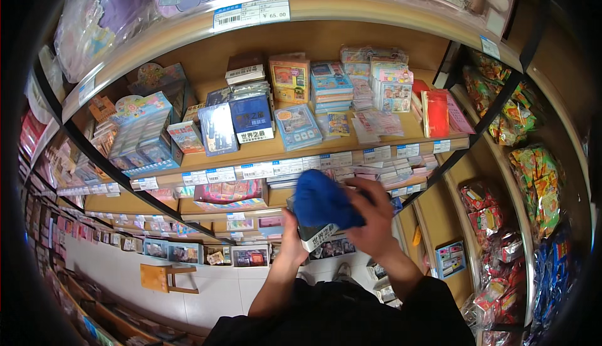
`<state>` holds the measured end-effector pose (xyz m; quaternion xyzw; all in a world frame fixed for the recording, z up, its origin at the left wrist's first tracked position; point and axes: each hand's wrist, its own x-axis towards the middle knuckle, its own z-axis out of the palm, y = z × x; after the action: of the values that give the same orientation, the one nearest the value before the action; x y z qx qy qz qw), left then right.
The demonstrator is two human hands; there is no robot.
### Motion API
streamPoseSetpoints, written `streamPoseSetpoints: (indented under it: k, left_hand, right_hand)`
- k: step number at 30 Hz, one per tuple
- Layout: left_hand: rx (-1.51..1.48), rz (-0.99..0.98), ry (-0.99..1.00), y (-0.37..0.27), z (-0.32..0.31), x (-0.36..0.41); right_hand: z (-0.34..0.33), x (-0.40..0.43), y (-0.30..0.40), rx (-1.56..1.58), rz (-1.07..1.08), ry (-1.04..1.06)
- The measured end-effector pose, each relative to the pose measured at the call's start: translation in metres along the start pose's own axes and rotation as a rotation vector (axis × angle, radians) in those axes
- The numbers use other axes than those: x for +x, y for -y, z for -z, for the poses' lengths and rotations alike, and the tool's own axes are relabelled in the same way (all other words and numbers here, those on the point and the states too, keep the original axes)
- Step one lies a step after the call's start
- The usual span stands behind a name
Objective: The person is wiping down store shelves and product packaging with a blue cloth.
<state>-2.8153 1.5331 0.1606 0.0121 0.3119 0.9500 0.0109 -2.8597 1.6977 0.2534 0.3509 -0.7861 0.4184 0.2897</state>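
In front of my body, my left hand [292, 242] grips a dark boxed item or book [319, 238] with a white printed band along its lower edge. My right hand [376, 221] clutches a bunched blue cloth [324, 200], which lies over most of that item's face and hides it. On the shelf above stands a similar blue book or box [251, 118] with a white band. A glossy pale-blue packet [218, 129] leans to its left, and a light-blue card pack [298, 126] lies to its right.
A wooden shelf board [338, 150] with price tags along its edge runs ahead of my hands. Red envelopes [435, 110] stand at its right end, a display box [141, 129] at its left. Bagged snacks [536, 186] fill the right side. A wooden stool [155, 278] stands on the tiled floor.
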Motion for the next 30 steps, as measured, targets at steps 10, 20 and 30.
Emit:
streamPoseSetpoints:
  k: [10, 20, 30]
  left_hand:
    - [-0.024, -0.477, -0.326, -0.059, 0.05, -0.047]
    - [0.123, -0.572, -0.436, -0.068, 0.057, -0.079]
    - [0.252, -0.804, -0.59, -0.078, 0.084, -0.087]
  right_hand:
    - [-0.083, -0.055, 0.021, 0.466, 0.274, 0.391]
    - [-0.085, 0.003, 0.042, 0.436, 0.113, 0.275]
    - [-0.12, -0.103, 0.035, 0.704, 0.062, 0.629]
